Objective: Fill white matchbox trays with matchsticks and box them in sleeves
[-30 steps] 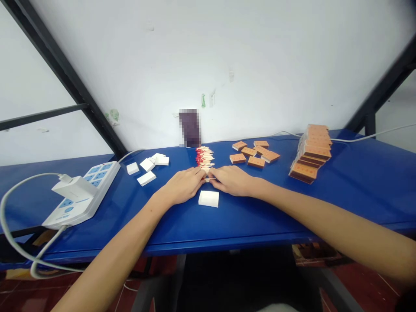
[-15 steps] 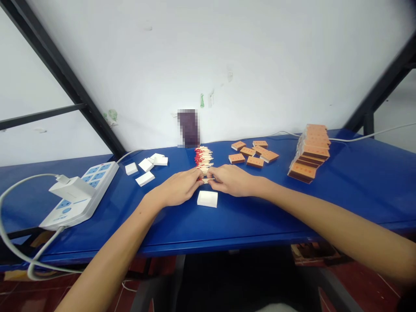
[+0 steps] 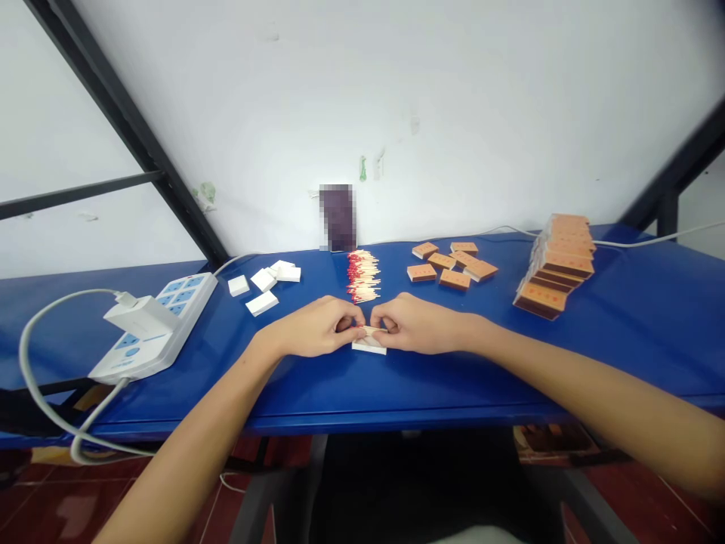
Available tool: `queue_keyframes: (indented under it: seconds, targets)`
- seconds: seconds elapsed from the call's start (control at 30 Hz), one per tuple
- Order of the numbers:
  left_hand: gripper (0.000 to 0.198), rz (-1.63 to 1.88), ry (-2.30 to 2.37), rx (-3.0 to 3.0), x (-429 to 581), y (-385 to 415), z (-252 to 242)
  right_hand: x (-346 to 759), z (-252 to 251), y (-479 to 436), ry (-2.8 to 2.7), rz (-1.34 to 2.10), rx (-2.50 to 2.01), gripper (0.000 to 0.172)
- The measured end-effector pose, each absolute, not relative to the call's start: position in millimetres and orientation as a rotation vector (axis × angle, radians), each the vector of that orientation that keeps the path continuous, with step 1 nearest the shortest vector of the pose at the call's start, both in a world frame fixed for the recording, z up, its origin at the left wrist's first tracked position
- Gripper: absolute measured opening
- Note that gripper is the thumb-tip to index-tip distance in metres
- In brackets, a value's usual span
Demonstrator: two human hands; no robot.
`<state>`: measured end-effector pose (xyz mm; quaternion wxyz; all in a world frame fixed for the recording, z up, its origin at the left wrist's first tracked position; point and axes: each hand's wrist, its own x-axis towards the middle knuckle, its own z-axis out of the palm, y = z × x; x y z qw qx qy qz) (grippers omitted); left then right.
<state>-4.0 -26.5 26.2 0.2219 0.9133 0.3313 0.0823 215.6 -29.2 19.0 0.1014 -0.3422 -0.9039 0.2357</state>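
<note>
My left hand and my right hand meet fingertip to fingertip over a small white matchbox tray on the blue table. Both hands pinch a small bundle of matches between them, just above the tray. A pile of red-tipped matches lies right behind the hands.
Several white trays lie at the back left beside a white power strip with a plugged-in adapter and cable. Loose orange matchbox sleeves and a leaning stack of orange sleeves sit at the right. A white wall rises behind.
Both hands have drawn back from the match pile toward me with a few matches and now hover over the white tray. The camera shifted slightly.
</note>
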Motion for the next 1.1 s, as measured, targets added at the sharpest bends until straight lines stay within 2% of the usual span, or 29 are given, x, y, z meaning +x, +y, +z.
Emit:
queue_keyframes:
  seconds: [0.2,0.63,0.97,1.1]
  targets:
    - [0.025,0.287,0.92,2.577,-2.2,-26.5,25.5,216.4,16.3,-28.3,-2.681,0.595,-0.979,0.022]
    - [0.009,0.392,0.946,2.617,1.0,-23.8,16.7,217.8,11.8,-24.0,-2.704,0.553,-0.973,0.019]
    - [0.016,0.606,0.971,2.429,1.0,-18.3,10.1,230.0,23.6,-17.8,-2.746,0.476,-0.935,0.026]
    - [0.012,0.761,1.029,2.382,2.7,-16.5,6.2,240.2,25.4,-9.4,-2.768,0.438,-0.977,0.029]
